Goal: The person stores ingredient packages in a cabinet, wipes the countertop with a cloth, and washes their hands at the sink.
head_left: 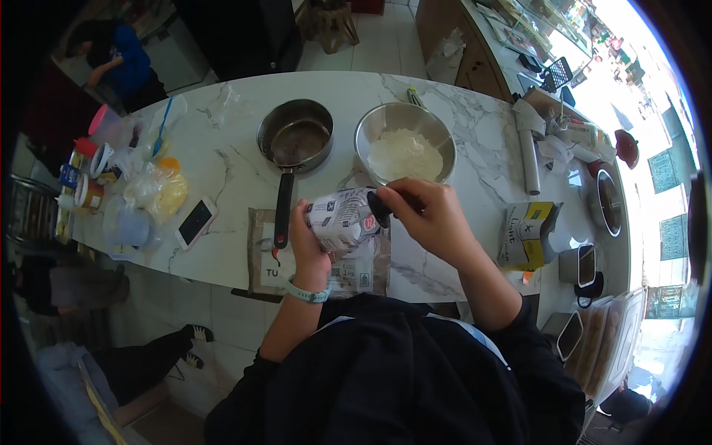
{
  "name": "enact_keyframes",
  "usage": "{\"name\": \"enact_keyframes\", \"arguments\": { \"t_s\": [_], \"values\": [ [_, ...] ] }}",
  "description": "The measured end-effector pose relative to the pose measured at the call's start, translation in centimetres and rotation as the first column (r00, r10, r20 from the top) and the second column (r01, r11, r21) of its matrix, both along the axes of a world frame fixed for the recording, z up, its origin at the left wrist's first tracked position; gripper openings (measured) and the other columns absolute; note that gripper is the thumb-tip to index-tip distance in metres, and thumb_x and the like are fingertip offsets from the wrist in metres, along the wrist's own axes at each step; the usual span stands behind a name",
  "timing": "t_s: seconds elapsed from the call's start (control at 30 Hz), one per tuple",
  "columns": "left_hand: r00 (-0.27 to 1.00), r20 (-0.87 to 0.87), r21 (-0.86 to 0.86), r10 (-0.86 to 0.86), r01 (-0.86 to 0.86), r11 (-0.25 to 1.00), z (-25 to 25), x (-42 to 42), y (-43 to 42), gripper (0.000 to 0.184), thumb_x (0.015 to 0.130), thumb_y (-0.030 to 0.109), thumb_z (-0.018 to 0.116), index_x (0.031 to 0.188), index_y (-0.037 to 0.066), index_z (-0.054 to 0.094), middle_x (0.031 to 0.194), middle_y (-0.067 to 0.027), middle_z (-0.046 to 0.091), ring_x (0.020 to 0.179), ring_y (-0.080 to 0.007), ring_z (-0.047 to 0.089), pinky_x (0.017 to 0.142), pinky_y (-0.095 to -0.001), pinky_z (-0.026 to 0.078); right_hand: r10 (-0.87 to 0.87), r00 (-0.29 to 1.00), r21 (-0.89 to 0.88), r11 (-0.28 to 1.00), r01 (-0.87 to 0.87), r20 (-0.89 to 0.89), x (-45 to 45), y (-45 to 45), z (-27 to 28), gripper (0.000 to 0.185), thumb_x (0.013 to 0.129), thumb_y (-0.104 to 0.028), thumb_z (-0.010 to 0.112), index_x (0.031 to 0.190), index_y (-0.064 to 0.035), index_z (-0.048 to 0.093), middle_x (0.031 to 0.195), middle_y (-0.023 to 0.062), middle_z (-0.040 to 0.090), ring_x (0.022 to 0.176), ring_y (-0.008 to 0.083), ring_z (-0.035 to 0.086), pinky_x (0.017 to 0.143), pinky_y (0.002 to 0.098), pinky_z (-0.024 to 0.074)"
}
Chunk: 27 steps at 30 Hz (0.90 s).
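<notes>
My left hand (pixel 310 248), with a pale band at the wrist, is wrapped round a white printed container (pixel 337 221) tilted on its side. At the container's right end, the fingers of my right hand (pixel 429 215) pinch a black cap (pixel 379 208); whether it is loose cannot be made out. Just beyond my hands stands a steel bowl (pixel 358 141) with white powder (pixel 406 154) inside. To its left is a dark saucepan (pixel 297 111), its black handle (pixel 284 211) pointing towards me. Beneath my hands lies a flat printed bag (pixel 374 271).
A phone (pixel 196 222) lies left, near plastic bags (pixel 159 189) and tubs. On the right are a yellow and grey pouch (pixel 528 236), a roll (pixel 529 163) and metal tins (pixel 577 265). A person in blue (pixel 127 63) is at the far left; another person's shoes (pixel 196 345) show lower left.
</notes>
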<state>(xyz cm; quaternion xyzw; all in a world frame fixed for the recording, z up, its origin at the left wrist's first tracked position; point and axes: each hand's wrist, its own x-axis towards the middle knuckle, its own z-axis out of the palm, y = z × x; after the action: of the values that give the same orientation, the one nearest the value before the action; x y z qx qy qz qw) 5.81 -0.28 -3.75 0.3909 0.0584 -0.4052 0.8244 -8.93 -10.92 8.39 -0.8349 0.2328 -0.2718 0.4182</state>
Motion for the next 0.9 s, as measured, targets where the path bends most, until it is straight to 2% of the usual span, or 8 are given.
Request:
{"name": "enact_keyframes", "arguments": {
  "t_s": [0.03, 0.17, 0.3, 0.53, 0.6, 0.7, 0.77, 0.9],
  "values": [
    [1.000, -0.002, 0.015, -0.007, 0.007, 1.000, 0.2, 0.0, 0.0, 0.026, 0.085, 0.031, 0.047, 0.095, 0.008, 0.055, 0.092, -0.0038, 0.059, 0.086, -0.0171, 0.059, 0.077, -0.0297, 0.047, -0.057, 0.998, 0.185, 0.981, 0.059, -0.017, -0.4, -0.2, -0.3, 0.022, 0.081, -0.018, 0.060, 0.088, 0.0030, 0.062, 0.067, 0.0096, 0.061, 0.053, 0.0114, 0.054, 0.050, 0.0250, 0.0418],
    [0.999, -0.043, 0.011, 0.006, -0.006, 1.000, 0.1, 0.3, -0.1, 0.026, 0.085, 0.030, 0.049, 0.093, 0.006, 0.054, 0.088, -0.0046, 0.058, 0.083, -0.0163, 0.059, 0.074, -0.0292, 0.047, -0.182, 0.982, 0.398, 0.905, 0.150, 0.046, -1.7, -1.0, -1.1, 0.027, 0.085, -0.023, 0.058, 0.090, 0.0030, 0.063, 0.067, 0.0031, 0.060, 0.060, 0.0056, 0.052, 0.053, 0.0204, 0.0396],
    [0.998, -0.056, -0.010, -0.028, 0.028, 1.000, 0.2, 0.4, 0.1, 0.027, 0.085, 0.031, 0.049, 0.094, 0.007, 0.054, 0.090, -0.0049, 0.058, 0.085, -0.0166, 0.059, 0.076, -0.0294, 0.046, -0.238, 0.969, 0.443, 0.876, 0.189, 0.057, -2.6, -1.3, -0.5, 0.028, 0.085, -0.025, 0.058, 0.089, 0.0021, 0.063, 0.067, 0.0014, 0.060, 0.061, 0.0048, 0.052, 0.054, 0.0187, 0.0391],
    [1.000, 0.002, 0.016, -0.026, 0.026, 1.000, 0.9, 0.1, -0.2, 0.027, 0.085, 0.032, 0.048, 0.095, 0.008, 0.054, 0.092, -0.0042, 0.058, 0.087, -0.0167, 0.058, 0.077, -0.0295, 0.045, -0.269, 0.960, 0.237, 0.940, 0.245, 0.076, -2.5, -0.8, -0.5, 0.021, 0.082, -0.020, 0.061, 0.087, 0.0001, 0.063, 0.065, 0.0038, 0.059, 0.057, 0.0078, 0.053, 0.051, 0.0217, 0.0407],
    [1.000, 0.026, 0.039, 0.010, -0.011, 0.999, 1.2, 0.0, -0.5, 0.026, 0.085, 0.031, 0.048, 0.092, 0.007, 0.053, 0.088, -0.0041, 0.057, 0.084, -0.0145, 0.057, 0.074, -0.0279, 0.045, -0.115, 0.992, -0.226, 0.966, 0.124, 0.051, -2.2, 0.2, 0.2, 0.017, 0.079, -0.017, 0.063, 0.084, -0.0009, 0.062, 0.066, 0.0068, 0.058, 0.055, 0.0166, 0.056, 0.052, 0.0268, 0.0444],
    [0.989, 0.147, 0.018, 0.015, -0.018, 1.000, 0.7, 0.2, -0.3, 0.026, 0.086, 0.030, 0.047, 0.093, 0.006, 0.054, 0.087, -0.0042, 0.056, 0.082, -0.0144, 0.057, 0.073, -0.0274, 0.045, 0.028, 0.998, -0.378, 0.926, -0.003, 0.059, -1.4, 1.0, -0.6, 0.015, 0.078, -0.016, 0.062, 0.080, -0.0014, 0.060, 0.069, 0.0091, 0.057, 0.056, 0.0249, 0.057, 0.054, 0.0317, 0.0467],
    [0.961, 0.271, 0.081, 0.058, -0.082, 0.993, 0.7, -0.1, -0.8, 0.029, 0.087, 0.030, 0.045, 0.095, 0.004, 0.054, 0.088, -0.0052, 0.055, 0.084, -0.0162, 0.057, 0.075, -0.0280, 0.045, 0.012, 0.999, -0.226, 0.974, 0.000, 0.052, -1.5, 1.1, -0.4, 0.015, 0.077, -0.015, 0.063, 0.079, -0.0005, 0.060, 0.069, 0.0114, 0.059, 0.058, 0.0256, 0.057, 0.054, 0.0323, 0.0461],
    [0.992, 0.126, 0.025, -0.011, 0.008, 1.000, 0.5, -0.1, -1.2, 0.034, 0.088, 0.033, 0.044, 0.100, 0.002, 0.052, 0.092, -0.0069, 0.056, 0.092, -0.0193, 0.056, 0.080, -0.0311, 0.045, 0.001, 1.000, 0.021, 1.000, -0.002, 0.013, -2.6, 0.3, -1.0, 0.016, 0.081, -0.016, 0.060, 0.084, -0.0001, 0.062, 0.064, 0.0123, 0.058, 0.053, 0.0194, 0.054, 0.050, 0.0282, 0.0418]
  ]
}}
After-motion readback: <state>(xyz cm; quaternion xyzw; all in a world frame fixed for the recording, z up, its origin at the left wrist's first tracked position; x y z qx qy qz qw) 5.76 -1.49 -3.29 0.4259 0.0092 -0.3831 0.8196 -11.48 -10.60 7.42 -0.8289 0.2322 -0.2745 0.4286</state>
